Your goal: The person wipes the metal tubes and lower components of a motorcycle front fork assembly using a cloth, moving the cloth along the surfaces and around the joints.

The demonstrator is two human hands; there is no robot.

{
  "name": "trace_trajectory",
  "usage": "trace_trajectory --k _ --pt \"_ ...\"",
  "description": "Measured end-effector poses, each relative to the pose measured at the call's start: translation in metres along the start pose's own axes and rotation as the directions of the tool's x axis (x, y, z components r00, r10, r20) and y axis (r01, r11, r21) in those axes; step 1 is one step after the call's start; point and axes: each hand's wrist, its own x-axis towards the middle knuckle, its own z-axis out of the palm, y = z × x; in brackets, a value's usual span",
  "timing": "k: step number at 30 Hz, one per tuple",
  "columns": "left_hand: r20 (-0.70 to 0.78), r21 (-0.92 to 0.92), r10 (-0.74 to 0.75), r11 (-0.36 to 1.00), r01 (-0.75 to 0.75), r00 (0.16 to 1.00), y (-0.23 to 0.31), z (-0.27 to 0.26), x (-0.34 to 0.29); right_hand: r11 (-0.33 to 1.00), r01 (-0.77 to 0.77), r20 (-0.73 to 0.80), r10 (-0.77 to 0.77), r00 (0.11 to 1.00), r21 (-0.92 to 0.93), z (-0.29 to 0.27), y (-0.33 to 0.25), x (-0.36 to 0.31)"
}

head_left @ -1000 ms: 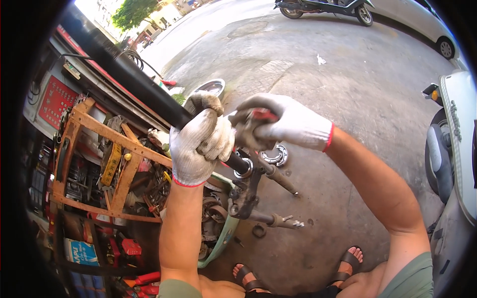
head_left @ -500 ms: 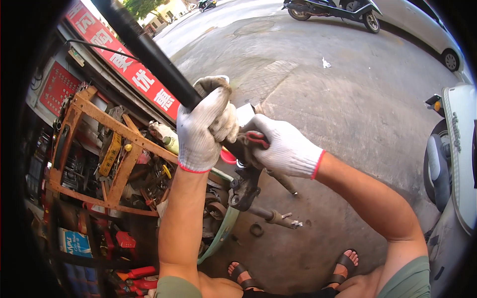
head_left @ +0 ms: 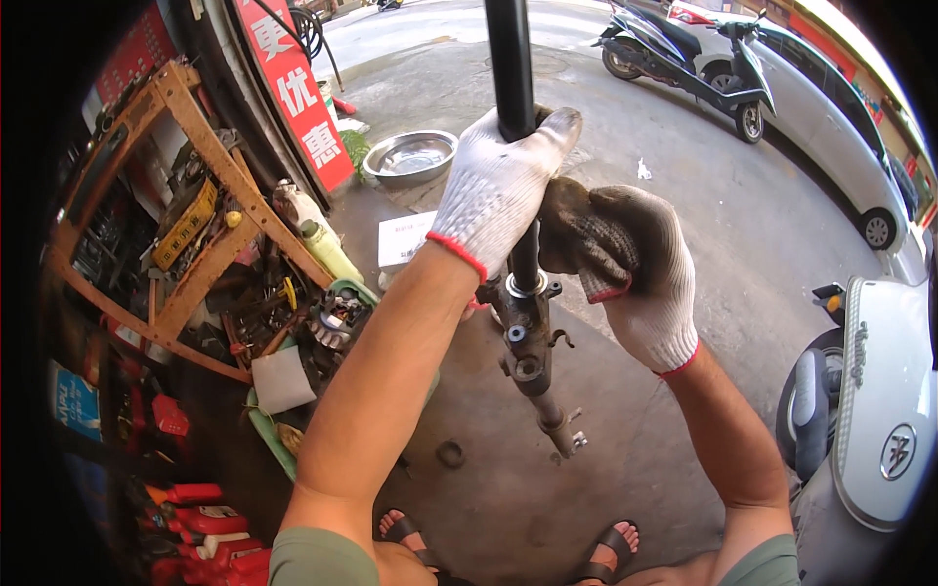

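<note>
In white knit gloves, both my hands are raised at the middle of the view. My left hand [head_left: 503,186] is closed round a long black tube [head_left: 510,68], which stands nearly upright. Below the grip the tube runs into a dark metal fork part [head_left: 529,337] with a silver ring at its top, brackets on its sides and a leg pointing down. My right hand [head_left: 653,278] is closed on a blackened knit glove [head_left: 591,230], bunched like a rag just right of the tube. Whether that glove touches the tube I cannot tell.
A rusty orange metal frame [head_left: 210,161] full of tools stands at the left, with a green bottle [head_left: 330,252] beside it. A metal basin [head_left: 410,156] sits farther off. A white scooter [head_left: 894,410] is close on the right; another scooter [head_left: 694,73] and a car are beyond.
The tube has swung from leaning left to nearly upright, my left hand moving right with it. My right hand has moved right, and the dirty glove now shows clearly in it.
</note>
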Motion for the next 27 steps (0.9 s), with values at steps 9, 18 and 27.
trace_trajectory --k 9,18,27 --pt "0.135 -0.026 0.018 1.0 -0.014 0.991 -0.014 -0.001 0.018 1.0 0.013 0.147 -0.01 0.989 -0.02 -0.011 0.01 0.019" --pt "0.104 -0.027 0.01 1.0 -0.007 0.995 -0.013 0.007 0.015 0.938 -0.268 0.447 0.342 0.827 -0.222 -0.017 0.008 0.034" --pt "0.093 -0.01 0.17 0.985 -0.17 0.981 -0.021 0.018 0.01 0.847 -0.272 0.353 0.454 0.818 -0.457 -0.029 0.007 0.033"
